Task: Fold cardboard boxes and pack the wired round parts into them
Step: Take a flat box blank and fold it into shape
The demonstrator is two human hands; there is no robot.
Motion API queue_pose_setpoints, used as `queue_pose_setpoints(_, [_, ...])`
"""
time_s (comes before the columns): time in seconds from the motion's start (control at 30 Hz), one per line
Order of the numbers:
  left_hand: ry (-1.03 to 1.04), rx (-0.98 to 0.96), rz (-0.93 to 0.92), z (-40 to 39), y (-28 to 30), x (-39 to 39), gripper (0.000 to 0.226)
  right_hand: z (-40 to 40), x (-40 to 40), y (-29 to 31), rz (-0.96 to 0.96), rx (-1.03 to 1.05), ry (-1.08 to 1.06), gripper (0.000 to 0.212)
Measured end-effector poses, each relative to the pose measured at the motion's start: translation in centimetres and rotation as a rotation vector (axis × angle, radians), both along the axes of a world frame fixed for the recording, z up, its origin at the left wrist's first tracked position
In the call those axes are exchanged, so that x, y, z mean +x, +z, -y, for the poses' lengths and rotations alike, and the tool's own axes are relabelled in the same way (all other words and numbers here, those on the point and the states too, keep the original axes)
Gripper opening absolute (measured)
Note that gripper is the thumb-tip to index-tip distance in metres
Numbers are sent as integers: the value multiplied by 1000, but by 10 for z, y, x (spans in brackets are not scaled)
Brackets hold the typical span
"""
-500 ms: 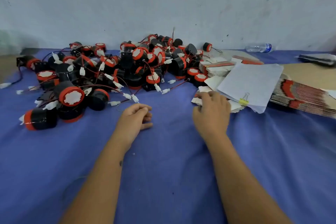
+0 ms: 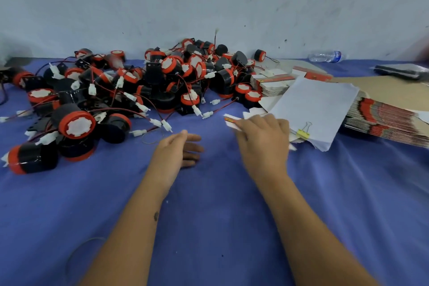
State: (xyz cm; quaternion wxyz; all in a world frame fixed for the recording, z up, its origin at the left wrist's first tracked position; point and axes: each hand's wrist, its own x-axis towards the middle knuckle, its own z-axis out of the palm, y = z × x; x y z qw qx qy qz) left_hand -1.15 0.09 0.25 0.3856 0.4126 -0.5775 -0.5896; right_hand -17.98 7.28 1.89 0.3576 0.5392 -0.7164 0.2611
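A heap of black round parts [image 2: 148, 90] with red-and-white faces, red wires and white plugs covers the left and middle of the blue cloth. Flat folded cardboard boxes lie in a fanned stack [image 2: 385, 123] at the right and a smaller pile [image 2: 271, 85] behind. My right hand [image 2: 262, 141] pinches one flat white box blank [image 2: 232, 121] at its corner, just left of the clipped papers. My left hand [image 2: 178, 151] hovers over the cloth with relaxed fingers, holding nothing.
A sheaf of white papers [image 2: 320, 109] with a yellow binder clip [image 2: 303, 132] lies over the box piles. At the back right lie a plastic water bottle [image 2: 326, 56] and a dark flat object [image 2: 401, 71]. A grey wall rises behind the table.
My right hand has drawn a flat box blank leftward out from under the papers. My left hand has opened its fingers and lifted slightly.
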Motion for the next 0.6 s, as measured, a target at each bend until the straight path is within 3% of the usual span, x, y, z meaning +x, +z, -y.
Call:
queue_pose_setpoints(0.1, [-60,86,-136,-1,0,0,46,6,45,-5,-100,-1,397,17])
queue_pose_setpoints(0.2, [48,136,-335,3,0,6,32,8,72,-12,85,264,598,33])
queue_pose_setpoints(0.27, [140,140,-395,8,2,11,23,7,71,-15,170,335,611,44])
queue_pose_setpoints(0.33, [167,164,-409,10,6,15,22,7,62,-16,174,267,548,47])
queue_pose_setpoints(0.43, [179,234,-417,11,8,19,18,10,47,-17,222,115,460,38])
queue_pose_setpoints(0.5, [142,217,-389,8,9,21,17,12,40,-20,317,148,473,33])
queue_pose_setpoints(0.6, [84,73,-434,4,9,20,36,13,37,-21,534,211,522,23])
